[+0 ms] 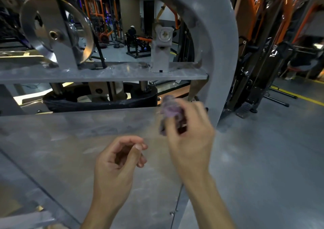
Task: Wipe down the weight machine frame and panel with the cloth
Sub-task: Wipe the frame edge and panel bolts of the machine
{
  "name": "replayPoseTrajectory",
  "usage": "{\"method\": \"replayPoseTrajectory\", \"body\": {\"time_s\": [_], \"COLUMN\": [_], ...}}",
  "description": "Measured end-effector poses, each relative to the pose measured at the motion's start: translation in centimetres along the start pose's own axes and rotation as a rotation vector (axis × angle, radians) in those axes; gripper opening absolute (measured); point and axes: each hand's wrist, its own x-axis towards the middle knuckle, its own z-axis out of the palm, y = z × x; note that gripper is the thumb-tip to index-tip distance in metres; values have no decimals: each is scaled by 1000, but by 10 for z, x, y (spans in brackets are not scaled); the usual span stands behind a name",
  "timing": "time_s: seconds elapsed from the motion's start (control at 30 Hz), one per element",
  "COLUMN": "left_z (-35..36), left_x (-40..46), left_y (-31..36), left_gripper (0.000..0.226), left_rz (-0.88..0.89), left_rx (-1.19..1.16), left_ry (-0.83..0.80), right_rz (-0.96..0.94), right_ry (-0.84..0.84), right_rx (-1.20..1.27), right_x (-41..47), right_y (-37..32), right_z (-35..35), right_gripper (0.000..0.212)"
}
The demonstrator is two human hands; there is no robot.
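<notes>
A crumpled purple cloth (169, 112), blurred, is being pinched by the right hand (190, 137) at the upper right corner of the flat grey metal panel (70, 141). The left hand (116, 162), loosely curled and holding nothing, is being kept before the panel, below the curved grey machine frame (219, 41).

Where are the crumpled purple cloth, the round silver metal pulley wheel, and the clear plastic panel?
crumpled purple cloth (169, 110), head view, upper bunched part.
round silver metal pulley wheel (33, 32), head view, left face.
clear plastic panel (70, 141), head view, bare middle.
</notes>
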Motion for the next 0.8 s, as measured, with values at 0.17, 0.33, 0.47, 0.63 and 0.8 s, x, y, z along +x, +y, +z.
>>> {"method": "replayPoseTrajectory", "body": {"time_s": [0.17,0.33,0.47,0.63,0.8], "left_z": [-5,-3,-1,1,0], "left_x": [2,4,5,1,-2], "left_y": [3,3,3,0,2], "left_gripper": [13,21,31,34,35], "left_rz": [10,12,15,2,10], "left_rx": [-2,16,19,31,31], "left_ry": [20,-9,-16,-20,-7], "right_rz": [10,-1,-33,-22,17], "right_ry": [165,161,104,38,77], "right_rx": [-79,-143,-195,-170,-170], "right_x": [13,16,2,13,8], "right_y": [17,19,8,23,4], "right_z": [-38,-31,-7,-30,-8], "right_gripper": [22,24,26,29,25]}}
